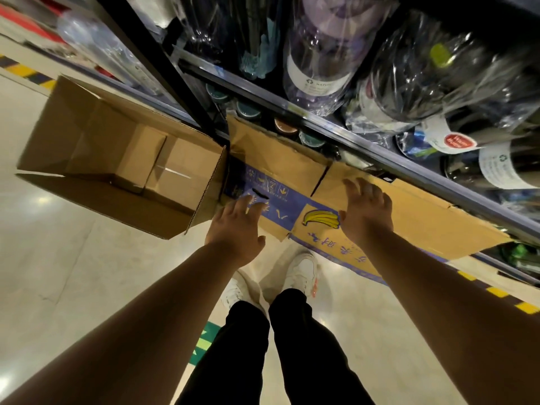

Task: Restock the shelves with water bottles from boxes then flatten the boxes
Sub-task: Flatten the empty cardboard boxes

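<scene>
Wrapped bottles (321,54) blurred, cut by top edge; capped bottles (248,110) mostly hidden.

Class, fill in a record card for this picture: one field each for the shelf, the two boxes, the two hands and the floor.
shelf: dark frame, holds bottles in clear wrap
banana box: against the shelf, flaps open
plain box: left of the banana box, open, nothing inside
lids: teal and brown, showing behind the banana box's flap
left hand: open, fingers spread over the blue printed panel
right hand: open, fingers spread over the brown flap
floor: pale, with yellow-black stripes
</scene>
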